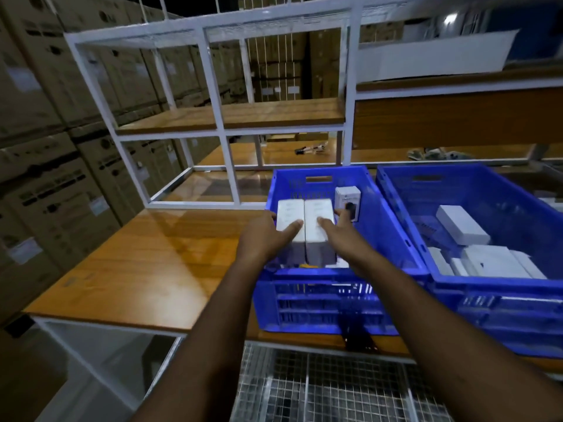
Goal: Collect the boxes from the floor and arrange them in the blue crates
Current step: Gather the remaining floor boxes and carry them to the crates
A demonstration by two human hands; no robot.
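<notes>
Two long white boxes lie side by side over the left blue crate [323, 293]. My left hand [268, 236] grips the left white box [291, 220] from its outer side, thumb laid across its top. My right hand [341, 233] grips the right white box [318, 217] the same way from the right. A small white box with a dark picture [348, 197] stands upright in the crate just beyond my right fingers. The right blue crate [487, 293] holds several white boxes [463, 225] lying loose.
Both crates sit on a wooden table [146, 269] with a white metal shelf frame [225, 141] behind them. Stacked cardboard cartons [45, 147] fill the left side. A wire mesh surface [320, 388] lies below the table's front edge.
</notes>
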